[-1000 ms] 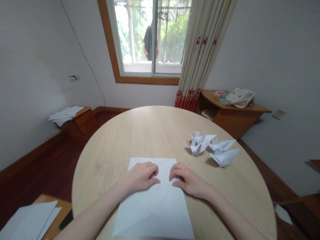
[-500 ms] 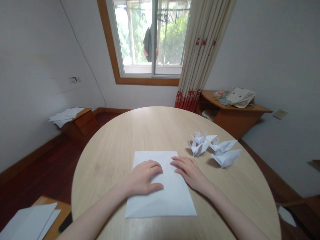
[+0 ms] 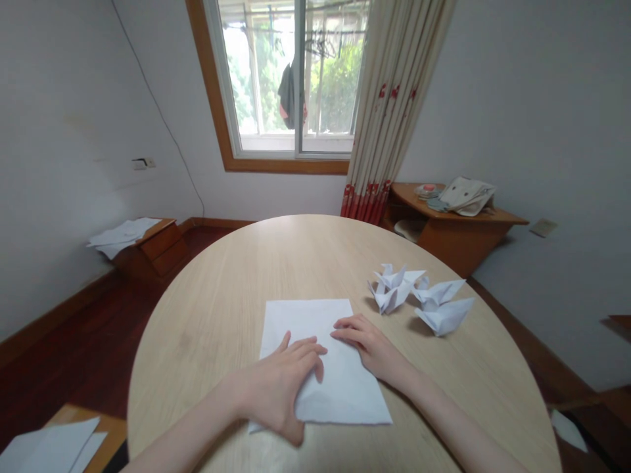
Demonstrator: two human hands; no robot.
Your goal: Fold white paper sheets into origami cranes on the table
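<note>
A white sheet of paper (image 3: 315, 322) lies flat on the round wooden table (image 3: 296, 263) in front of me. My left hand (image 3: 280, 387) rests on the sheet's near left part, fingers stretched out flat and the thumb at the near edge. My right hand (image 3: 367, 345) lies flat on the sheet's right side, fingers extended toward the left. The fingertips of both hands nearly meet over the middle of the sheet.
Several folded white paper birds (image 3: 419, 299) sit on the table to the right. A low wooden cabinet (image 3: 148, 246) with papers stands at the left wall, a corner shelf (image 3: 453, 220) with a bag at the right. Loose sheets (image 3: 44, 450) lie at bottom left.
The sheet has slid away from me across the table. My left hand moved to its near left corner and spread out; my right hand stayed flat on the right side.
</note>
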